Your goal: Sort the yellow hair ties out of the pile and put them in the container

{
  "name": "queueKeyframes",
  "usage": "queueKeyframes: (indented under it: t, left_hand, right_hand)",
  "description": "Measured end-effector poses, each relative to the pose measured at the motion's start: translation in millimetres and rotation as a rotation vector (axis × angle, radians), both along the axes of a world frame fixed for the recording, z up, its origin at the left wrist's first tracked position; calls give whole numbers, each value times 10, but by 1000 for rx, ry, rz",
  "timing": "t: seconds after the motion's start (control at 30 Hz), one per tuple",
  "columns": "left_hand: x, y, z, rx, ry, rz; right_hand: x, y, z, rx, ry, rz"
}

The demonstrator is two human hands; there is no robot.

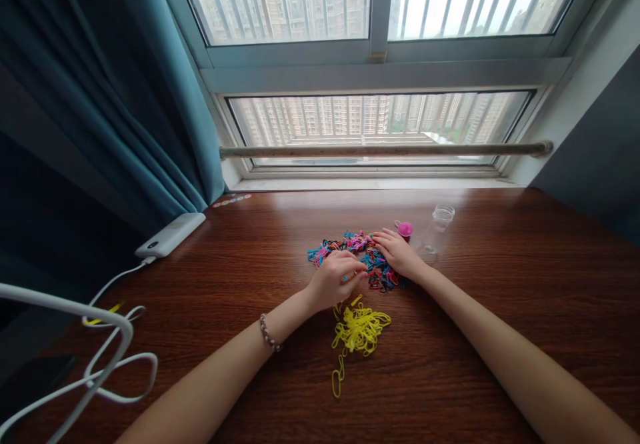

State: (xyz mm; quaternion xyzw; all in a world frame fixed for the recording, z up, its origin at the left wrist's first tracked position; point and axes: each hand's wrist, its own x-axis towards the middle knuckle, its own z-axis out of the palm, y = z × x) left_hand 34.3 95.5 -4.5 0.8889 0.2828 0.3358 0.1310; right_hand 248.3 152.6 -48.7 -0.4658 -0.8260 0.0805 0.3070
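A pile of small mixed-colour rubber bands (383, 272) lies mid-table, with blue, pink, red and black among them. Over its near left side is my left hand (334, 283), thumb and fingers pinched together; what sits between the fingertips is too small to make out. My right hand (401, 256) rests against the pile's right side, fingers stretched out and touching the bands. Closer to me, just below my left hand, yellow rubber bands (361, 329) form a separate heap. A few yellow ones trail off its lower left side.
A clear plastic bottle (437, 229) stands uncapped beyond my right hand, beside a pink cap (405, 229). At the left are a white power bank (171, 236) with a cable and a thick white curved tube (65, 303). A window and a blue curtain (150, 97) border the table (500, 284).
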Motion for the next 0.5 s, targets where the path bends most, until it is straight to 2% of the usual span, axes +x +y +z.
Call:
queueKeyframes:
  t: [0.1,0.2,0.37,0.5]
  left_hand:
    - [-56,236,19,102,-2,153]
    - [-44,481,26,133,57,191]
    - [145,778,-65,26,159,232]
    - [230,853,-135,-73,199,314]
  right_hand:
    - [-2,2,14,18,39,32]
    - [2,-35,91,21,175,-23]
    - [15,-144,241,56,376,-156]
    - [28,-187,298,-15,514,-237]
